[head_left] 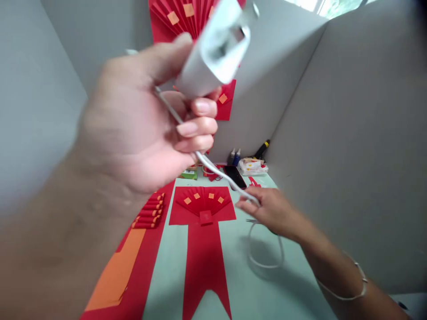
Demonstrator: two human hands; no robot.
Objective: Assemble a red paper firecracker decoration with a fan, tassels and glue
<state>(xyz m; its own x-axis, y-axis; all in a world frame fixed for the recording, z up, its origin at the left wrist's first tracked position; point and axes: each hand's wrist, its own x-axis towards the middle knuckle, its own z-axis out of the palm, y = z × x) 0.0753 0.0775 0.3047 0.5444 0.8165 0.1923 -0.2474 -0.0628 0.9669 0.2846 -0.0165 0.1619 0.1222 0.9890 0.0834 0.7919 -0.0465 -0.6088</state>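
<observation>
Close to the camera, my left hand [143,115] grips a white plug adapter [210,53], its fingers curled round it and a strand of the cable. The white cable [216,170] runs from there down to the right, where my right hand [267,209] pinches it between thumb and fingers. Below my right hand the cable hangs in a loop [265,266] over the light green table [260,293]. Metal tips, perhaps of scissors [251,221], show beside the right hand, partly hidden by it.
A red paper fan piece with tails [203,249] lies mid-table. Red rolls [150,213] and orange paper [116,271] are at the left. A phone [235,177], bottles [236,158], a tissue pack [252,167] and a black tool [262,150] stand at the back.
</observation>
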